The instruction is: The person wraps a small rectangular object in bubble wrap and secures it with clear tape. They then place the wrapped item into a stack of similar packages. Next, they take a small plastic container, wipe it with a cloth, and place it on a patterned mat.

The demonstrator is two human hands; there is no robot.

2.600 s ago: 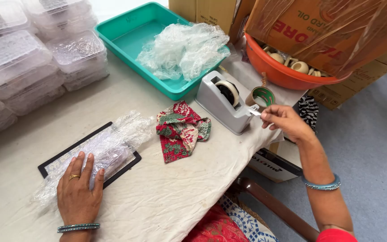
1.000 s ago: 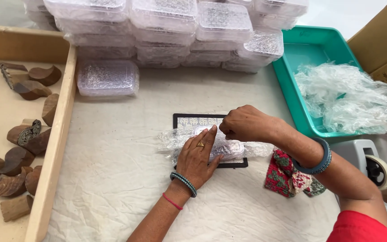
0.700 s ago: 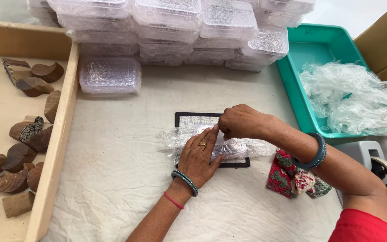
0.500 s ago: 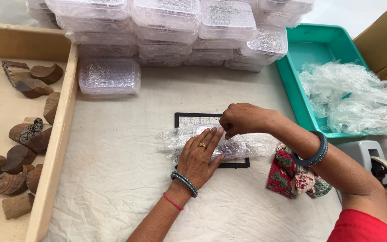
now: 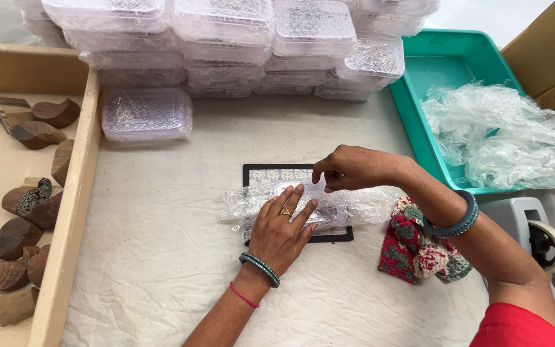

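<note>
A bundle wrapped in clear bubble wrap lies across a flat black-framed patterned board on the white cloth. My left hand presses flat on top of the bundle, fingers spread, a ring on one finger. My right hand hovers at the bundle's far edge with thumb and fingertips pinched together on the wrap; whether a strip of tape is between them is too small to tell.
Wrapped clear packets are stacked along the back. A wooden tray with carved wooden blocks is at left. A teal bin with bubble wrap, a red patterned cloth and a tape dispenser are at right.
2.6 s ago my right hand was at the tape dispenser. It has since come back to the bundle and now works along its far edge; my left hand stays pressed on it.
</note>
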